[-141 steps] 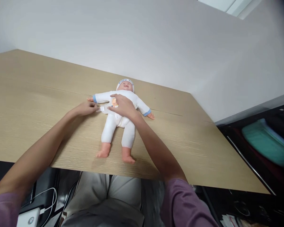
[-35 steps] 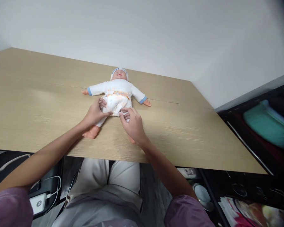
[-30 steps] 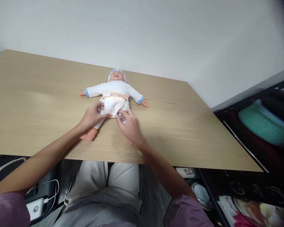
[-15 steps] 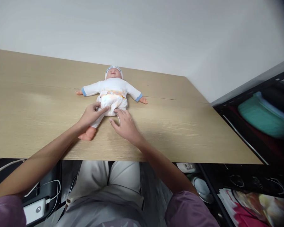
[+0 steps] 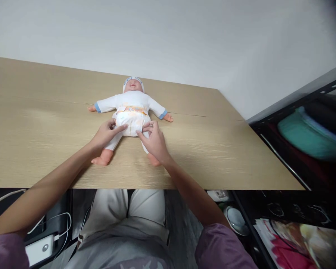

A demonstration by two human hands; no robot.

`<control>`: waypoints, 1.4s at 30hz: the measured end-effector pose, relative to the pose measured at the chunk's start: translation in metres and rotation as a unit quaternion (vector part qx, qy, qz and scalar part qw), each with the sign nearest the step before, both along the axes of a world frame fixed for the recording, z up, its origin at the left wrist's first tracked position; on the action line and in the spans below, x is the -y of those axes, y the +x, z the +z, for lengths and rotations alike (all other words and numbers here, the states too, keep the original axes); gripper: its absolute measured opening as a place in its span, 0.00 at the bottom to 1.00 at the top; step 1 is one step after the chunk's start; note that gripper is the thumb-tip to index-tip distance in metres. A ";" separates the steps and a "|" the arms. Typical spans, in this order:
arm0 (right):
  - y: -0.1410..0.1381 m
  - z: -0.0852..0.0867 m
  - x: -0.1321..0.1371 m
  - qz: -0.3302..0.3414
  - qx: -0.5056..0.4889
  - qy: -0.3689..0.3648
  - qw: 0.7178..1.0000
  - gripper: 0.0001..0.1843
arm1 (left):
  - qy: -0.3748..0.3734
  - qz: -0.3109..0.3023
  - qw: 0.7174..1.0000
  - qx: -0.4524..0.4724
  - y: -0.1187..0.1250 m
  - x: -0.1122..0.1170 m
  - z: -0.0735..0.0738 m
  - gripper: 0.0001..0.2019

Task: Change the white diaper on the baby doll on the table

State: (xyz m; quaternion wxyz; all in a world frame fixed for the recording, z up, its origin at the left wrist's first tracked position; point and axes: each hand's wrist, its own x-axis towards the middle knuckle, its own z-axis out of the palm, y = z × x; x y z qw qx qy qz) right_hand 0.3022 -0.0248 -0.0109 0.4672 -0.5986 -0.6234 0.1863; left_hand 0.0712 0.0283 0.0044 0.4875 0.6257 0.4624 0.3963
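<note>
A baby doll (image 5: 133, 99) lies on its back on the wooden table, arms spread, head toward the wall. It wears a white top with blue cuffs, a lettered white cap and white trousers. Over the trousers is a white diaper (image 5: 133, 121) with an orange patterned waistband. My left hand (image 5: 106, 133) pinches the diaper's edge at the left leg, thumb on the front. On the other side my right hand (image 5: 154, 140) pinches the edge by the right leg, thumb and fingers closed on it. That hand partly covers the doll's leg on the right.
The light wooden table (image 5: 201, 157) has its front edge just before my lap and meets a white wall behind. A dark shelf at right holds a green item (image 5: 308, 132) and printed papers (image 5: 288, 243). A white device (image 5: 39, 249) with a cable sits at lower left.
My right hand has moved from between the doll's legs outward to the right leg edge of the diaper, and its fingers have closed there. My left hand stays nearly in place.
</note>
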 end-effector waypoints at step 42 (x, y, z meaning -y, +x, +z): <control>-0.003 -0.011 0.000 -0.019 0.091 0.030 0.995 0.15 | -0.070 -0.023 0.994 0.080 -0.002 -0.007 0.000 0.31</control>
